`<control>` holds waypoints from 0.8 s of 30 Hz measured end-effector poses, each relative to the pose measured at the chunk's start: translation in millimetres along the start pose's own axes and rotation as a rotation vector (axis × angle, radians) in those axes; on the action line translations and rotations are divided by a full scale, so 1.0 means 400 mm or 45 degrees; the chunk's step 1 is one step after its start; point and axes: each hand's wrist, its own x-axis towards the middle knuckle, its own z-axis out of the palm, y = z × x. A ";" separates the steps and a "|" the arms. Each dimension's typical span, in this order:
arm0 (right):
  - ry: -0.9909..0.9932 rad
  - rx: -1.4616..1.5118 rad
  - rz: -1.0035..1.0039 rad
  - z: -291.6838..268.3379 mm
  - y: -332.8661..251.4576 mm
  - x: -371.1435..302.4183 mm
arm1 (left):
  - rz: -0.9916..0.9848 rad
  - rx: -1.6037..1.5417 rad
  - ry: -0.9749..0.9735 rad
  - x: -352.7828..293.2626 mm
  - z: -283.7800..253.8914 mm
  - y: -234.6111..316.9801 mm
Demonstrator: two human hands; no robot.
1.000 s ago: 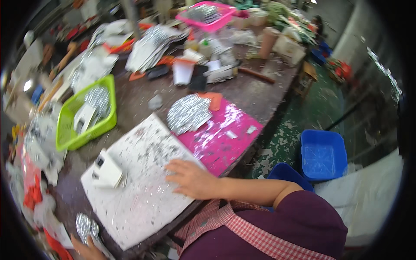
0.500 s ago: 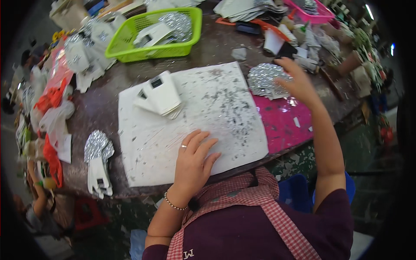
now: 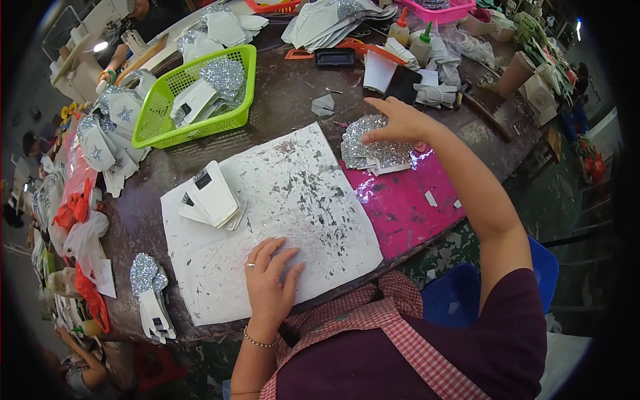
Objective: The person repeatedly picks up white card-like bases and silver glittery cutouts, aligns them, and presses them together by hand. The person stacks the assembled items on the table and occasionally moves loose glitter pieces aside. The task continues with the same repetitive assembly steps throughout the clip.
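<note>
My left hand (image 3: 272, 277) lies on the near part of a white, dark-flecked sheet (image 3: 267, 177), fingers spread and holding nothing. Beyond it on the sheet rests a small stack of white cut pieces (image 3: 217, 200) with dark labels. My right hand (image 3: 403, 123) reaches over a fanned pile of silver glitter pieces (image 3: 367, 148) at the sheet's right. Its thumb is over the glitter surface and the index finger stretches away, apart from the thumb. Under part of the pile is a bright pink sheet (image 3: 400, 213). More silver-topped white pieces (image 3: 155, 310) lie left of the white sheet.
A green basket (image 3: 190, 137) holding glitter and white pieces stands at the far left. Glue bottles (image 3: 421, 45), a black tray (image 3: 335, 57) and a brown cup (image 3: 517, 72) are at the back. A wooden-handled tool (image 3: 488, 117) lies right; plastic bags (image 3: 87, 233) line the left edge.
The view has shifted, so the table things appear farther left and lower. My right hand stays at the glitter pile, its thumb now farther over it. My left hand still rests on the sheet.
</note>
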 end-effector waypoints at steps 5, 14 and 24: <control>0.016 -0.089 -0.052 0.008 0.026 0.027 | -0.002 -0.060 0.033 0.013 0.003 -0.005; 0.092 0.356 0.056 -0.033 0.034 -0.111 | 0.029 -0.032 0.024 -0.005 0.004 -0.005; 0.389 1.343 0.296 0.154 0.142 -0.318 | 0.058 -0.011 -0.068 -0.010 0.001 0.007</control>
